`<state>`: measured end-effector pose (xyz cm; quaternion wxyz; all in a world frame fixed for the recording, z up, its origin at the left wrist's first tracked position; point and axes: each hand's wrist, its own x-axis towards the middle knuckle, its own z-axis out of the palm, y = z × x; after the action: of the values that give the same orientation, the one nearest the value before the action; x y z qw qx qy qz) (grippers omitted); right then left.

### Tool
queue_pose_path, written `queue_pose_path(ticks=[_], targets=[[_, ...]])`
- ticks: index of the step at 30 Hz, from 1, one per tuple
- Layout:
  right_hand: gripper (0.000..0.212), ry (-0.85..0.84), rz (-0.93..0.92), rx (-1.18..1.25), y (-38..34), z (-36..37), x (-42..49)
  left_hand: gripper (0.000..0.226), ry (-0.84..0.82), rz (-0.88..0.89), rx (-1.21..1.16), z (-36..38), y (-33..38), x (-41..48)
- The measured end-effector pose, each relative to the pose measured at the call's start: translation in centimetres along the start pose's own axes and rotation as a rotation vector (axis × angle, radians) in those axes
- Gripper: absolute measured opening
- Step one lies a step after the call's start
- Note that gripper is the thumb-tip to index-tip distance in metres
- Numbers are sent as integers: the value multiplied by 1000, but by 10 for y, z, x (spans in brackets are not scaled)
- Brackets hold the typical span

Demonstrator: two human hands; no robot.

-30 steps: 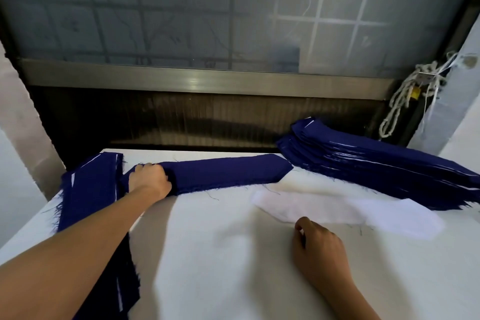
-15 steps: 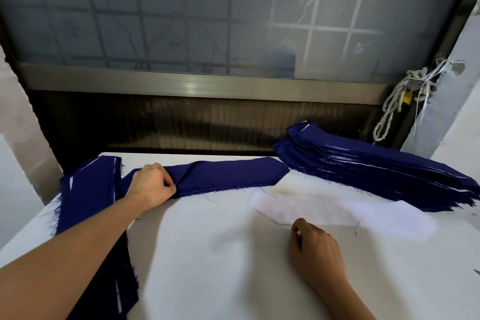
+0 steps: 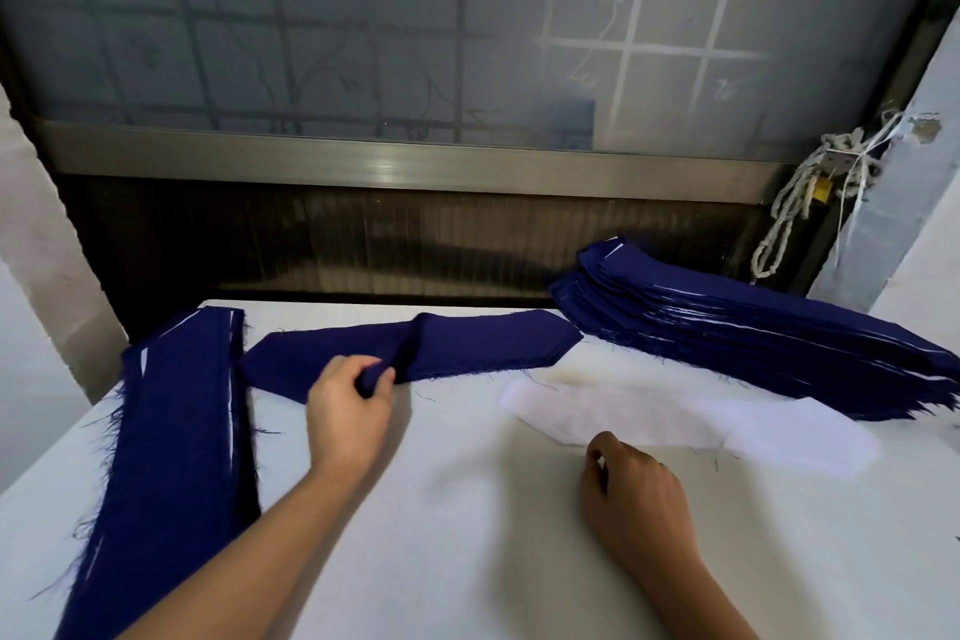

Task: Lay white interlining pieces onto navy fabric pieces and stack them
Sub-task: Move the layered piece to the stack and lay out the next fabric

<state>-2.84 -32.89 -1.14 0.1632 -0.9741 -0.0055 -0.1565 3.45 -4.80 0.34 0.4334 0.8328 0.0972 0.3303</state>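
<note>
Left hand (image 3: 348, 411) has its grip pinching up a fold of the navy fabric piece (image 3: 467, 343), which lies across the middle of the worktop (image 3: 441, 509). Right hand (image 3: 634, 489) sits curled at the near edge of the white interlining piece (image 3: 675, 418), right of centre; can't tell if that grip holds it. There's a left stack (image 3: 176, 431) and a right stack (image 3: 753, 343) of navy too.

View: head cam, single wide-angle frame.
Position: sat at the person's head, above the near edge of the white table (image 3: 467, 535).
Facing: looked forward and down — frosted window (image 3: 363, 42) filled the top half.
Nearness: close — left hand (image 3: 348, 411) and right hand (image 3: 636, 499) reached in from the bottom edge.
</note>
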Motion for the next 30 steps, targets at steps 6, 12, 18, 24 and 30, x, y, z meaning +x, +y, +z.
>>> queue_pose_path(ticks=[6, 12, 18, 24, 30], targets=[[6, 22, -8, -28, -2, -1, 0, 24, -342, 274, 45, 21, 30, -53], [64, 150, -264, 54, -3, -2, -2, 7, -487, 916, 119, 32, 56, -96], [40, 130, -524, 5, 0, 1, 2, 14, -359, 1213, 186, 27, 60, -104], [16, 309, -531, 21, 3, 8, 6, 10, -166, 1005, 28, 18, 52, -84], [17, 432, -446, -88, 4, 10, 4, 19, 15, 679, -74, 10, 24, -58]])
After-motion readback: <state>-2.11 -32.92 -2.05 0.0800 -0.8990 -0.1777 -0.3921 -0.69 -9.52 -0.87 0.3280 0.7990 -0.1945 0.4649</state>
